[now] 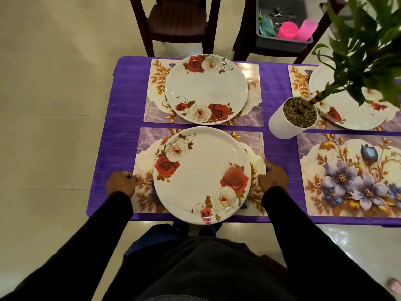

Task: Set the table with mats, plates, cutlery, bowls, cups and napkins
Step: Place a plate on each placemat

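Warm, fairly dim indoor light falls from above, leaving the person's dark sleeves and lap at the near edge almost featureless. Glare shows as a white patch on the far mat (pixel 247 68), a small highlight on the near rim of the near plate (pixel 201 174), and sheen on the floor tiles (pixel 338 242) at the near right. Wide-angle distortion bows the table edges and leans the far chairs (pixel 175 20), and the plant leaves (pixel 368 40) at the far right are soft and out of focus.
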`<state>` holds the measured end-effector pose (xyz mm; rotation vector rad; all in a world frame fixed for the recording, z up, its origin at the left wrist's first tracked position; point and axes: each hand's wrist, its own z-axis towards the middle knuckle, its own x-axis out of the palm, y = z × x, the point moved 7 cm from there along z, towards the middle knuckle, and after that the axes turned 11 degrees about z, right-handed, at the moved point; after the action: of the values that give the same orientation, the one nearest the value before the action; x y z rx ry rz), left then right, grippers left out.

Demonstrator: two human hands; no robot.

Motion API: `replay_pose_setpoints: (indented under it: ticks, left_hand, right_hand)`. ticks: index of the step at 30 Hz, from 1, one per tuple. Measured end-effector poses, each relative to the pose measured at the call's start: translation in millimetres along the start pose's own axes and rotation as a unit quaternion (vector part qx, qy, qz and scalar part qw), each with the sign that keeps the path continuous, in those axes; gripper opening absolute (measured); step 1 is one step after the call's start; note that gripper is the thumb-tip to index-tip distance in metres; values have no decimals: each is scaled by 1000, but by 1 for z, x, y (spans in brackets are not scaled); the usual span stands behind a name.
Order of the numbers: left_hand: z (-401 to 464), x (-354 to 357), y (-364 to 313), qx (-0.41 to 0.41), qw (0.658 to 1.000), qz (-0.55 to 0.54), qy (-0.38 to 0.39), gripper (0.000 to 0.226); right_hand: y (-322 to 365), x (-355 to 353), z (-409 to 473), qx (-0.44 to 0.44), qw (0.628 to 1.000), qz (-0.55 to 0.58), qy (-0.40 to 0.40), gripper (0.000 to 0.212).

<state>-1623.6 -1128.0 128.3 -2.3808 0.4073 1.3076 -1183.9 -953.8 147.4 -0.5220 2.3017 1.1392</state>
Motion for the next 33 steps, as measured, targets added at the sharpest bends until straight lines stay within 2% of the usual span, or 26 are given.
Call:
replay_pose_setpoints:
  ticks: [10,28,33]
  left_hand:
    - [-2,3,4,-41,999,-24,0,26]
    - [-4,4,7,-41,999,-16,5,32]
    - [-9,2,6,-47,998,-26,-14,31]
  right_hand:
    - [-3,1,4,-3,1000,4,10,45]
    - [-3,1,6,-19,999,-35,23,52]
    - [-6,2,9,-19,999,-46,20,49]
